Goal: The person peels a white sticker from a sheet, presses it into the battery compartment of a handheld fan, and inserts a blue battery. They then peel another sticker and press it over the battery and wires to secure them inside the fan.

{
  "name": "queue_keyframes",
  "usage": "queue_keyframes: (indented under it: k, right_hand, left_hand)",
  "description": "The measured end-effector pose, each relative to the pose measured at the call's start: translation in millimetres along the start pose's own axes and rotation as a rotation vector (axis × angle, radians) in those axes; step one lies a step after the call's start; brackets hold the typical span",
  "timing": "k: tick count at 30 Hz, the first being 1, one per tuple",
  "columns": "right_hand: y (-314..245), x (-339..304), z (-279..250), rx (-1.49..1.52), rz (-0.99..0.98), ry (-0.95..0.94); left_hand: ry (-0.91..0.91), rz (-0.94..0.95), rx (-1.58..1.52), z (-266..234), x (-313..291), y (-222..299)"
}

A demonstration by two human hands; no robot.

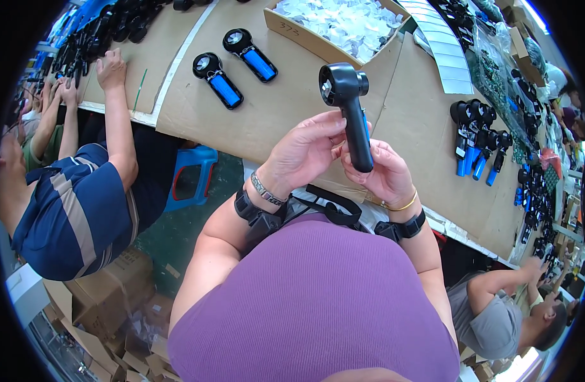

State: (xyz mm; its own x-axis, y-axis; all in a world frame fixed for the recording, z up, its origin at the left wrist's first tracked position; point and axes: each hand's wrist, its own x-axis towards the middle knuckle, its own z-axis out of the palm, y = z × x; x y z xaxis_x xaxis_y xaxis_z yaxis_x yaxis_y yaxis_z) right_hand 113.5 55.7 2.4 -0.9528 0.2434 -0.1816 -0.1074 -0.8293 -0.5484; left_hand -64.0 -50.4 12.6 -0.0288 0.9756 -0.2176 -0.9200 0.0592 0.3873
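Note:
Above the table edge I hold a black handheld fan [354, 121], its round head up and its handle tilted slightly. A strip of blue shows along the handle's right side. My left hand [303, 151] pinches the handle from the left with thumb and fingers. Around the handle's lower end, the fingers of my right hand [386, 170] are closed. Beyond my left hand, two partly assembled fans lie on the table, a nearer one [223, 86] and a farther one [251, 55], both with a blue cell exposed in the handle.
A cardboard box [299, 33] of small white pieces stands at the far side of the brown-covered table [292, 83]. Several fans with blue cells [473, 130] lie to the right, near white sheets [442, 48]. Co-workers sit left and right; one person's hand [112, 67] rests on the left table.

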Motion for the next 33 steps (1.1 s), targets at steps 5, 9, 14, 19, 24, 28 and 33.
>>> queue_keyframes:
  k: [5, 9, 14, 19, 24, 28, 33]
  right_hand:
    - [0.4, 0.7, -0.7, -0.001, 0.0, -0.002]
    - [0.4, 2.2, 0.7, -0.001, 0.006, 0.005]
    - [1.1, 5.8, 3.8, -0.011, 0.006, 0.018]
    - [0.1, 10.0, 5.5, -0.031, 0.001, 0.006]
    - [-5.6, 16.1, 7.7, -0.193, 0.017, 0.124]
    - [-10.3, 31.1, 17.2, -0.573, 0.011, 0.304]
    - [-4.4, 71.0, 6.0, -1.251, -0.059, 0.477]
  left_hand:
    - [-0.045, -0.004, 0.019, -3.1, -1.0, 0.7]
    - [-0.064, -0.013, 0.027, -3.2, -1.4, 3.2]
    - [-0.062, 0.0, 0.021, -6.0, -0.8, 4.8]
    - [-0.069, -0.007, 0.016, -8.3, -1.1, 8.3]
    - [0.071, 0.02, 0.056, -13.6, -3.7, 12.8]
    - [0.332, 0.18, 0.164, -30.3, -13.3, 18.8]
    - [0.509, 0.308, 0.15, -58.0, -38.1, 34.6]
